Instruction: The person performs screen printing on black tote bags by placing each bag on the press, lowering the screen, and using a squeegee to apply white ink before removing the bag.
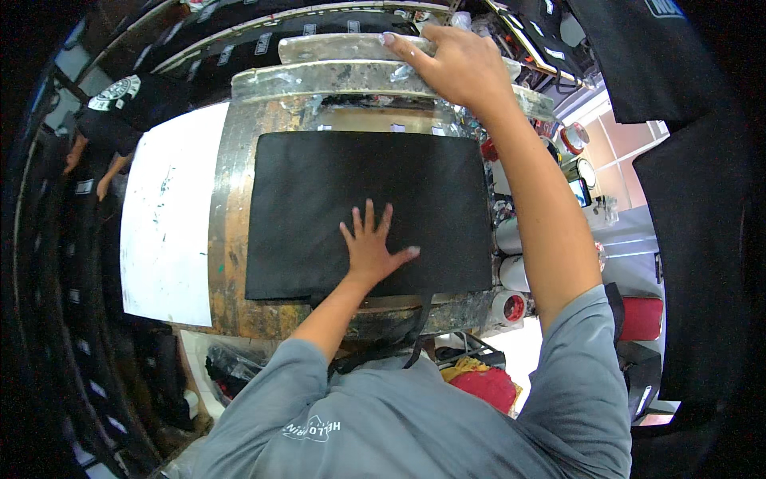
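Observation:
A black cloth bag (319, 176) lies flat on a paint-stained wooden board (231, 239), a dark strap (420, 327) hanging from its near edge. My left hand (371, 251) rests palm down near the middle of the bag, fingers spread. At the far side, my right hand (467, 64) is closed over the upper bar of a smeared, paint-stained frame (319, 77). The frame stands beyond the bag's far edge. Part of it is hidden behind my right hand and forearm.
A white sheet (171, 215) with dark specks covers the board's left side. Paint jars and cans (511, 271) line the right edge. Another person in dark clothing (120, 112) is at the far left. Black cloth pieces (706, 239) hang at right; racks of black goods surround the table.

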A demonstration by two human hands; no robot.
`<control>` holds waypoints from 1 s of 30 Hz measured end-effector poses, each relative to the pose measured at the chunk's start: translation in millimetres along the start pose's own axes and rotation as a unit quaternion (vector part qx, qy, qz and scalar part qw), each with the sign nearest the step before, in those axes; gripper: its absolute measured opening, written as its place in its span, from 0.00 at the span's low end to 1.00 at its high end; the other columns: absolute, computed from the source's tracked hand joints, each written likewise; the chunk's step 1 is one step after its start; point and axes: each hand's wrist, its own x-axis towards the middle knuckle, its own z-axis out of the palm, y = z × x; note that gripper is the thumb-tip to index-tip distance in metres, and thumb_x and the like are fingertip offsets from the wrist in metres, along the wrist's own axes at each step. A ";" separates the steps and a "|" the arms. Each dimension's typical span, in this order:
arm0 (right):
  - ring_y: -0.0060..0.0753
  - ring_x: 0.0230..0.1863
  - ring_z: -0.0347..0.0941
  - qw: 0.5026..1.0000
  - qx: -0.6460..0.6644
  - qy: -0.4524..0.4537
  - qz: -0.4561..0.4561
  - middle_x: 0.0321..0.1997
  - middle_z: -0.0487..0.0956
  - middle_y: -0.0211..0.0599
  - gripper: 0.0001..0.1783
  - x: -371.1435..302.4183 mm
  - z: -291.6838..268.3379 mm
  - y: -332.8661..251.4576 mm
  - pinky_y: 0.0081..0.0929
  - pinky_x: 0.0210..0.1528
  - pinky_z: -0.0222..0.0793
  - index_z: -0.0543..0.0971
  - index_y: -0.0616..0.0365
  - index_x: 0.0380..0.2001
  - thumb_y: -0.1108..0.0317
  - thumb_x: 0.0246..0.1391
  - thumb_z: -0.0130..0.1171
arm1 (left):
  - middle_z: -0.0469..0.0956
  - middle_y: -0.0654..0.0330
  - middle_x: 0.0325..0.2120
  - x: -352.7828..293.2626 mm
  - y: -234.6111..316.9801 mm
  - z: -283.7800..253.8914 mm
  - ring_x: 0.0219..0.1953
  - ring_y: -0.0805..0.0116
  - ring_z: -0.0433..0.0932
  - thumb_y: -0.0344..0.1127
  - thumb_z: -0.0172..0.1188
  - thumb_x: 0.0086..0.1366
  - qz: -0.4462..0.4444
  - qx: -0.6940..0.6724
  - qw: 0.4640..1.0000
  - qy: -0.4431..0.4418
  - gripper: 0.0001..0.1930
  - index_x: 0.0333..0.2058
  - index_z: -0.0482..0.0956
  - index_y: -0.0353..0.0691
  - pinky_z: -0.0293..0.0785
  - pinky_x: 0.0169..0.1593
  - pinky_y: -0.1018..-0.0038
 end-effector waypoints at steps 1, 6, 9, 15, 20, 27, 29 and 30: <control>0.54 0.45 0.83 1.000 0.000 -0.004 0.001 0.40 0.86 0.50 0.44 -4.6 2.5 -2.8 0.54 0.49 0.73 0.87 0.58 0.36 0.24 0.60 0.44 | 0.45 0.44 0.77 3.3 9.1 -26.3 0.77 0.35 0.43 0.73 0.58 0.62 -0.007 -0.074 0.996 0.048 0.52 0.76 0.54 0.50 0.37 0.75 0.35; 0.51 0.50 0.79 0.983 -0.018 -0.181 -0.020 0.44 0.82 0.46 0.33 -95.5 17.3 -18.8 0.58 0.50 0.67 0.78 0.56 0.47 0.36 0.56 0.60 | 0.57 0.38 0.70 -16.5 -5.0 -168.6 0.72 0.45 0.60 0.75 0.46 0.68 -0.025 -0.724 0.677 0.134 0.56 0.74 0.41 0.31 0.56 0.75 0.53; 0.55 0.49 0.79 0.970 0.043 -0.239 -0.014 0.42 0.81 0.46 0.29 -138.2 68.6 -5.0 0.53 0.48 0.70 0.77 0.55 0.47 0.50 0.48 0.73 | 0.60 0.32 0.66 -64.2 -17.5 -153.8 0.71 0.42 0.62 0.83 0.35 0.64 -0.168 -0.760 0.623 0.079 0.63 0.70 0.38 0.21 0.59 0.74 0.53; 0.53 0.50 0.78 0.942 0.106 -0.318 0.008 0.44 0.81 0.45 0.32 -181.0 120.5 -9.2 0.53 0.47 0.72 0.75 0.53 0.50 0.55 0.44 0.77 | 0.57 0.24 0.65 -111.8 -89.6 -72.9 0.66 0.38 0.68 0.88 0.37 0.58 -0.302 -0.716 0.630 -0.003 0.71 0.70 0.27 0.21 0.71 0.66 0.55; 0.40 0.48 0.75 0.950 0.015 -0.311 -0.020 0.43 0.78 0.34 0.28 -251.3 110.4 -41.5 0.46 0.49 0.62 0.76 0.47 0.50 0.59 0.46 0.75 | 0.63 0.23 0.61 -102.5 -80.1 -63.1 0.63 0.40 0.71 0.87 0.34 0.60 -0.370 -0.664 0.650 0.024 0.70 0.69 0.23 0.19 0.72 0.65 0.57; 0.40 0.49 0.73 0.981 0.012 -0.195 0.013 0.43 0.77 0.32 0.26 -189.6 198.9 -9.3 0.48 0.50 0.61 0.76 0.44 0.48 0.64 0.43 0.74 | 0.60 0.25 0.64 -100.5 -85.4 -62.8 0.64 0.41 0.70 0.86 0.36 0.60 -0.356 -0.658 0.663 -0.006 0.69 0.70 0.29 0.19 0.72 0.65 0.57; 0.42 0.47 0.76 0.984 0.015 -0.179 -0.006 0.41 0.79 0.32 0.18 -161.3 231.9 14.9 0.51 0.47 0.62 0.77 0.45 0.44 0.61 0.50 0.71 | 0.62 0.28 0.64 -96.8 -86.8 -62.5 0.64 0.41 0.70 0.86 0.36 0.61 -0.376 -0.658 0.652 -0.007 0.67 0.69 0.40 0.18 0.74 0.64 0.57; 0.43 0.48 0.77 0.976 0.025 -0.217 -0.008 0.43 0.80 0.33 0.20 -141.9 234.1 19.7 0.51 0.48 0.63 0.77 0.45 0.46 0.61 0.51 0.71 | 0.66 0.28 0.61 -95.8 -88.4 -62.0 0.62 0.43 0.73 0.86 0.36 0.61 -0.393 -0.652 0.648 0.002 0.66 0.68 0.46 0.18 0.75 0.63 0.58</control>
